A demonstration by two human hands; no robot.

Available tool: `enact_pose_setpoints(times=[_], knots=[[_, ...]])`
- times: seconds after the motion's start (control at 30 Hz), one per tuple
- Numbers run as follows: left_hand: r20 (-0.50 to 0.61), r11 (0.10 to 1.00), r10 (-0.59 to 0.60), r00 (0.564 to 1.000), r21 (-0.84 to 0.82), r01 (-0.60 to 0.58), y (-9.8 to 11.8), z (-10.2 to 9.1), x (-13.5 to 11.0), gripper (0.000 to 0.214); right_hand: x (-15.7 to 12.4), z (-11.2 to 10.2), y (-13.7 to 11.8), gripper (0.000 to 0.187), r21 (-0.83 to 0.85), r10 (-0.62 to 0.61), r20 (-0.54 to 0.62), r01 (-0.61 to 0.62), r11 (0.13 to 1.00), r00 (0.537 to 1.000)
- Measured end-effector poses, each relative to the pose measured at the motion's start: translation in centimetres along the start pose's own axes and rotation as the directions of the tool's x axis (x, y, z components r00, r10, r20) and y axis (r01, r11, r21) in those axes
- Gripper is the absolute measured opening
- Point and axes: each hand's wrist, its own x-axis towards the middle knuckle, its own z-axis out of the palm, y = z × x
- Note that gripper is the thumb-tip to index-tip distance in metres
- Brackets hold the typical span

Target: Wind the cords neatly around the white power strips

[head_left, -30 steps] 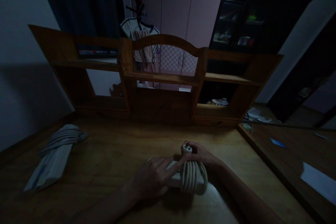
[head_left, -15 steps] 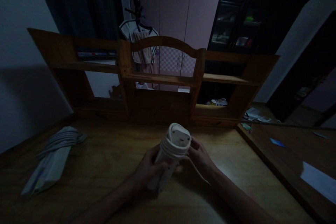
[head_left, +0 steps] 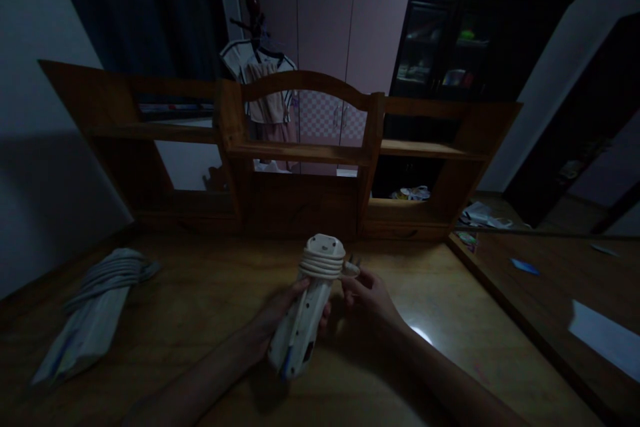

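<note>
A white power strip (head_left: 301, 323) is held tilted above the wooden desk, its underside with small dark holes facing me. Its white cord (head_left: 323, 263) is wound in several turns around the far end. My left hand (head_left: 280, 313) is closed around the strip's body, thumb on the near face and fingertips showing on the right side. Just right of the coils, my right hand (head_left: 367, 293) pinches the cord's plug (head_left: 351, 269), whose metal prongs point up. On the desk at the left lies a second power strip (head_left: 97, 327), a grey cord (head_left: 113, 273) wrapped around it.
A wooden shelf unit (head_left: 300, 153) stands along the desk's back edge. To the right, past a raised edge, a brown surface holds a white paper sheet (head_left: 605, 340) and a blue card (head_left: 524, 266). A wall (head_left: 45, 180) borders the desk on the left.
The power strip has turned so its underside shows, and its coiled end has shifted left. The last cord length is now wound close, and the plug has come into view at my right hand.
</note>
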Motion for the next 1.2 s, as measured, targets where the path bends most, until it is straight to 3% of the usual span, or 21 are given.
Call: enact_pose_setpoints(times=[0.1, 0.3, 0.43, 0.53, 0.63, 0.83, 1.03, 1.2], knots=[[-0.011, 1.000, 0.010, 1.000, 0.029, -0.010, -0.1, 0.4, -0.3, 0.049, -0.2, -0.1, -0.6, 0.033, -0.013, 0.003, 0.070, -0.002, 1.000, 0.998], [-0.097, 0.992, 0.094, 0.991, 0.094, -0.085, -0.2, 1.0, -0.3, 0.048, -0.9, 0.1, -1.3, 0.025, -0.186, -0.133, 0.107, 0.151, 0.971, 0.985], [-0.096, 0.993, 0.048, 0.994, 0.112, -0.037, -0.1, 0.8, -0.2, 0.051, -1.4, 0.1, -1.9, 0.017, -0.455, -0.235, 0.137, 0.272, 0.848, 0.962], [-0.075, 0.984, 0.069, 0.995, 0.167, -0.055, -0.1, 0.6, -0.2, 0.054, -1.4, -0.1, -2.4, 0.014, -0.540, -0.278, 0.164, 0.322, 0.778, 0.947], [-0.047, 0.970, 0.130, 0.990, 0.213, -0.117, -0.3, 0.7, -0.4, 0.053, -1.4, -0.3, -2.7, 0.017, -0.548, -0.291, 0.165, 0.332, 0.768, 0.943], [-0.044, 0.943, 0.225, 0.973, 0.261, -0.206, -0.4, 1.5, -0.8, 0.048, -1.4, -0.1, -3.2, 0.020, -0.444, -0.229, 0.135, 0.266, 0.856, 0.964], [-0.044, 0.937, 0.240, 0.970, 0.271, -0.219, -0.3, 1.7, -0.8, 0.049, -1.4, -0.3, -2.8, 0.022, -0.477, -0.233, 0.119, 0.261, 0.839, 0.965], [-0.053, 0.936, 0.242, 0.969, 0.277, -0.218, -0.2, 1.8, -0.8, 0.055, -1.4, -0.3, -2.3, 0.027, -0.435, -0.179, 0.094, 0.202, 0.877, 0.979]])
